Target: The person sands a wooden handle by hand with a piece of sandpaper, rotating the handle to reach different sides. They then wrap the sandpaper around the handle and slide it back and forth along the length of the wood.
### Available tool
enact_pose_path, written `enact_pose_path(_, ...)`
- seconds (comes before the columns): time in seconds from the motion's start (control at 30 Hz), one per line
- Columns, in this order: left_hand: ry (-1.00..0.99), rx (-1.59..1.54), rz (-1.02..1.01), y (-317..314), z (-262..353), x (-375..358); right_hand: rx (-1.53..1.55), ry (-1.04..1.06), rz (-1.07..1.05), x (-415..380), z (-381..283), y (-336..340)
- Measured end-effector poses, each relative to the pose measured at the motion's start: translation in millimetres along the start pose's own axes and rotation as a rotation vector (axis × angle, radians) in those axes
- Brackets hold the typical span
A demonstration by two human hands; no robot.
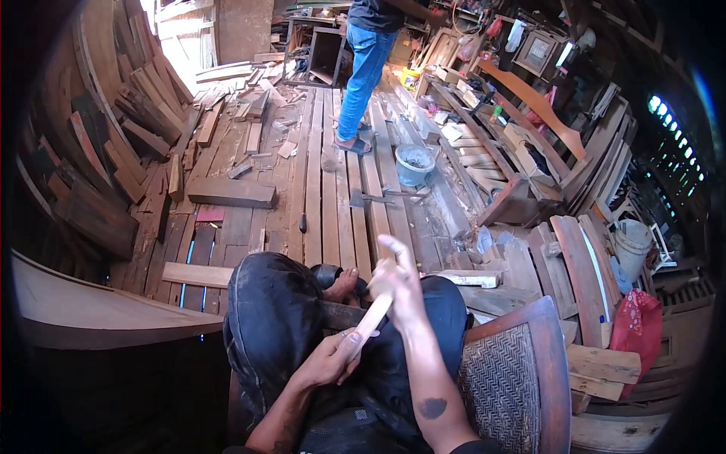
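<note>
Left hand (327, 362) is gripping the lower end of a short pale wooden stick (370, 321) over the lap, just left of the woven cane chair (505, 386); right hand (401, 281) is pressing its top, fingers loosely spread.

The standing person (368, 60) is cut off above the waist.

Daylight pours in far beyond the right hand (401, 284), blowing out the doorway (178, 34) at upper left. Nearer the hands the scene is dimmer but sharp. Fisheye bending curves the edges, and dark vignetting swallows the corners.
</note>
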State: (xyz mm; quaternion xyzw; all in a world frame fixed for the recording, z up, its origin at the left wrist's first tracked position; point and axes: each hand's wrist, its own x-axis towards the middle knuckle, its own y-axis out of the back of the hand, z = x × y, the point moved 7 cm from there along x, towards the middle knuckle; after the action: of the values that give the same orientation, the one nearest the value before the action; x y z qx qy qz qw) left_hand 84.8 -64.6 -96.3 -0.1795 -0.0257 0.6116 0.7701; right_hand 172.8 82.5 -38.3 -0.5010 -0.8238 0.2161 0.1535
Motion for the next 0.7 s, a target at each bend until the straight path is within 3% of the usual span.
enact_pose_path(0.03, -0.006, 0.004, 0.011, 4.2, -4.3, 1.4, -0.202, 0.05, -0.008, -9.3, 7.0, -10.0)
enact_pose_path(0.07, -0.004, 0.006, 0.023, 5.6, -9.1, 0.5, -0.27, 0.067, -0.079, -13.6, 27.9, -3.3)
enact_pose_path(0.13, 0.01, 0.017, 0.0, -1.9, -1.4, -0.2, -0.271, 0.111, -0.001, -17.0, 23.7, 1.4)
enact_pose_path(0.2, 0.01, 0.025, -0.015, -4.3, 2.5, 0.2, -0.101, 0.153, 0.116, -5.1, 2.9, 11.3)
enact_pose_path(0.3, 0.01, 0.023, -0.025, -2.4, -1.4, 3.1, 0.131, 0.122, 0.056, 0.8, 0.4, 5.6)
enact_pose_path(0.4, 0.007, 0.032, -0.016, -1.6, -5.1, 2.7, -0.017, 0.086, -0.101, -16.1, 37.2, 2.3)
enact_pose_path(0.53, -0.026, 0.03, -0.035, -5.2, 3.1, 1.7, 0.065, 0.168, 0.027, -0.8, -2.7, 0.2)
enact_pose_path(0.7, -0.085, 0.002, 0.006, 3.4, -1.5, 4.0, -0.03, 0.06, -0.22, -18.5, 33.7, -19.6)
